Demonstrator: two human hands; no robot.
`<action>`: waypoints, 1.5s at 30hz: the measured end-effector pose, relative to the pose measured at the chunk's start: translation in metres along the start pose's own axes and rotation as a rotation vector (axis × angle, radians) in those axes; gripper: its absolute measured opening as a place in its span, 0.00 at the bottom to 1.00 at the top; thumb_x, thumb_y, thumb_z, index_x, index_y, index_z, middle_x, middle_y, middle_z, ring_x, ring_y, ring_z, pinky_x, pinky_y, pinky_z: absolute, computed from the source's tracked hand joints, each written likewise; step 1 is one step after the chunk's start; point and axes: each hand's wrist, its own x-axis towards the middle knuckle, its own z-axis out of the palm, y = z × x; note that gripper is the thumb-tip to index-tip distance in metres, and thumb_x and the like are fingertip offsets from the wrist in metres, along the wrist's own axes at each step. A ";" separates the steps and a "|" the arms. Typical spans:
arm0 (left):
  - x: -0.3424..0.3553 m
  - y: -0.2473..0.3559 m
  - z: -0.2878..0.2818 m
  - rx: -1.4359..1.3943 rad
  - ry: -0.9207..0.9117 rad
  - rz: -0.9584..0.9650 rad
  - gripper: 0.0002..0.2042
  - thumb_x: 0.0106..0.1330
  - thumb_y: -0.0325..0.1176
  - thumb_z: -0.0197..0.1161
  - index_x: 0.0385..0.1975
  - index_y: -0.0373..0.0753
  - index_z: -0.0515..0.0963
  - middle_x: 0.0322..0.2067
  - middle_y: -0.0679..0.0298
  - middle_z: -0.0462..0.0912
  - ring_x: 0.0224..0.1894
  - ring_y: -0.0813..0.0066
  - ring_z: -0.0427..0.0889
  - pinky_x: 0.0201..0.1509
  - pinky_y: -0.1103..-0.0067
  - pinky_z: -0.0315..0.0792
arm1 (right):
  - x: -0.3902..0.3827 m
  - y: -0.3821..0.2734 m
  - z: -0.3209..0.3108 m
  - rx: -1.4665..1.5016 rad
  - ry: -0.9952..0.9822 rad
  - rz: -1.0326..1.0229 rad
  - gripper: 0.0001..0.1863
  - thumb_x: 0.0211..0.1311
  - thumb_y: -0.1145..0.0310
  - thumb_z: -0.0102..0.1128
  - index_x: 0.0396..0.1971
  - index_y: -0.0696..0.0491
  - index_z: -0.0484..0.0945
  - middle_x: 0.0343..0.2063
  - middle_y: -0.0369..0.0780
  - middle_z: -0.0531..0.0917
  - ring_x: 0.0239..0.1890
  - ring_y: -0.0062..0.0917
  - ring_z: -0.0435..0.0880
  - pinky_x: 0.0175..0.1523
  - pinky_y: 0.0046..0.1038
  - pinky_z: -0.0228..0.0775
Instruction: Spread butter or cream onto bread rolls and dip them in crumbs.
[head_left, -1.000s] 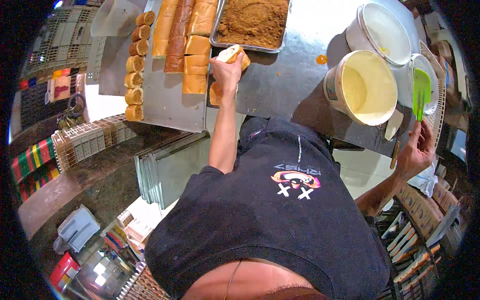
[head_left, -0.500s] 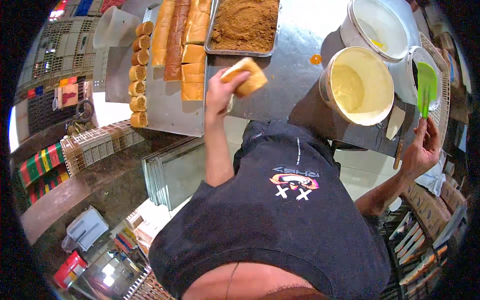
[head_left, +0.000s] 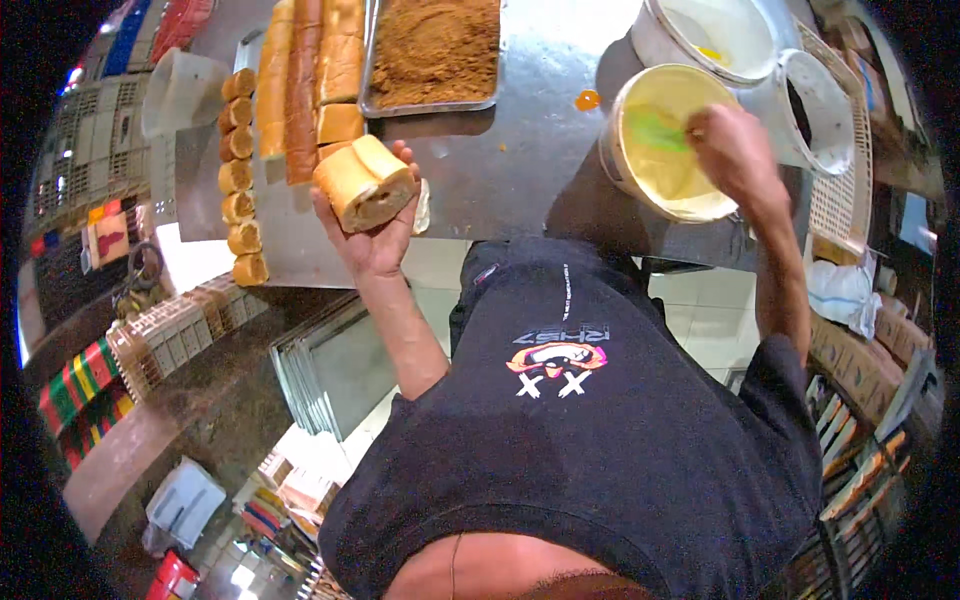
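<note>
A piece of bread [head_left: 352, 185] with a golden crust lies in the upturned palm of my left hand [head_left: 378, 250], its fingers curled about the sides and its pale cut end facing me. My right hand [head_left: 735, 155] is closed on the handle of a green spatula [head_left: 658, 130]. The spatula's blade, blurred by motion, is inside a white bucket [head_left: 609, 160] of pale yellow cream [head_left: 655, 178]. Beyond my left hand stand long loaves [head_left: 303, 100] in rows on a metal tray [head_left: 300, 262], with a column of small rolls [head_left: 237, 175] at its left.
A metal pan of brown crumbs [head_left: 435, 50] sits at the back of the steel table [head_left: 540, 160]. Farther right stand another white bucket [head_left: 645, 45] and a white tub [head_left: 845, 130] beside a plastic crate [head_left: 835, 210]. An orange blob [head_left: 587, 100] lies on the tabletop.
My right hand has swung left and brought the spatula into the cream bucket. My left hand has moved left and turned palm up under the bread.
</note>
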 end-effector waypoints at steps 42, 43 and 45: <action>0.042 -0.176 0.150 0.361 0.002 -0.482 0.24 0.69 0.64 0.53 0.55 0.58 0.77 0.50 0.73 0.83 0.53 0.73 0.79 0.52 0.67 0.67 | -0.041 -0.050 0.023 0.559 1.106 -0.107 0.13 0.52 0.82 0.74 0.38 0.52 0.90 0.34 0.41 0.85 0.35 0.28 0.84 0.39 0.26 0.77; 0.042 -0.173 0.150 0.373 0.026 -0.478 0.24 0.69 0.64 0.53 0.56 0.58 0.77 0.50 0.73 0.83 0.53 0.73 0.78 0.53 0.67 0.66 | -0.043 -0.053 0.024 0.563 1.103 -0.110 0.13 0.52 0.82 0.74 0.38 0.52 0.90 0.34 0.41 0.85 0.35 0.28 0.84 0.39 0.26 0.77; 0.045 -0.168 0.139 0.307 0.026 -0.486 0.26 0.68 0.65 0.53 0.56 0.57 0.77 0.51 0.72 0.82 0.55 0.73 0.77 0.55 0.67 0.64 | -0.052 -0.061 0.027 0.603 1.212 -0.114 0.15 0.53 0.80 0.72 0.40 0.49 0.90 0.34 0.40 0.84 0.34 0.29 0.84 0.38 0.28 0.78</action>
